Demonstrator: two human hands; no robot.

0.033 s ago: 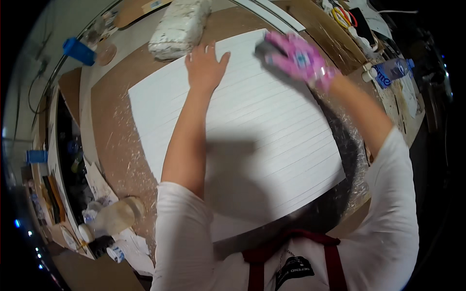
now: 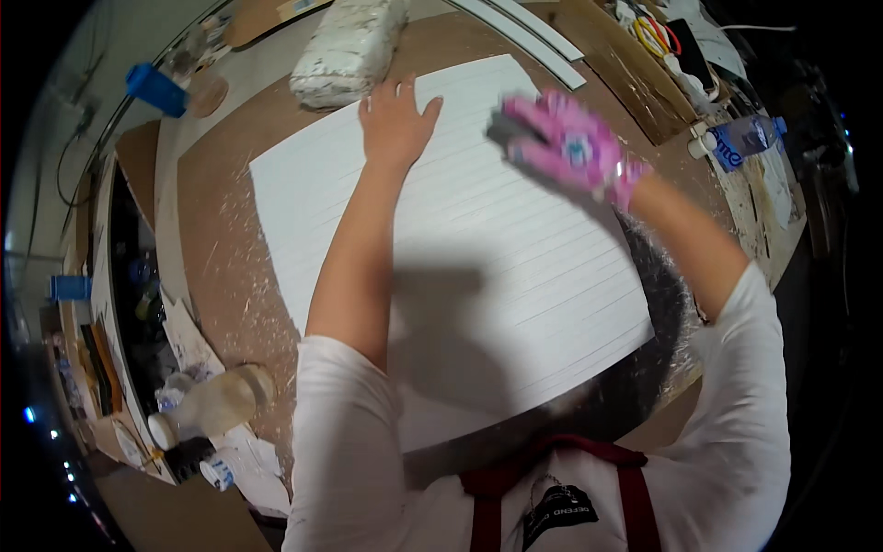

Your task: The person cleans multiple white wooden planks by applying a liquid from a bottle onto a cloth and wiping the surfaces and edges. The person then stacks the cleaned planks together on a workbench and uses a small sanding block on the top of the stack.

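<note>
A large white panel (image 2: 322, 216) with fine parallel lines lies flat in front of me on a brown board (image 2: 213, 207). My left hand (image 2: 397, 127) is bare and rests flat near the panel's far edge, fingers spread and nothing in it. My right hand (image 2: 578, 152) wears a pink patterned glove and is closed around a dark grey block (image 2: 502, 127), which lies against the panel's far right part. Motion blurs the block and fingertips, so I cannot make out the block's exact kind. My shadow covers the panel's near middle.
Beyond my left hand sits a white wrapped block (image 2: 348, 55). Pale strips (image 2: 529, 41) lie at the far edge, beside a cardboard piece (image 2: 635, 78). A water bottle (image 2: 750, 140) is at right, a cloudy bottle (image 2: 216, 405) at near left, a blue cup (image 2: 154, 89) at far left.
My right hand has moved a little nearer to me with the grey block in it. The left hand stays flat on the panel; the whole view has shifted slightly.
</note>
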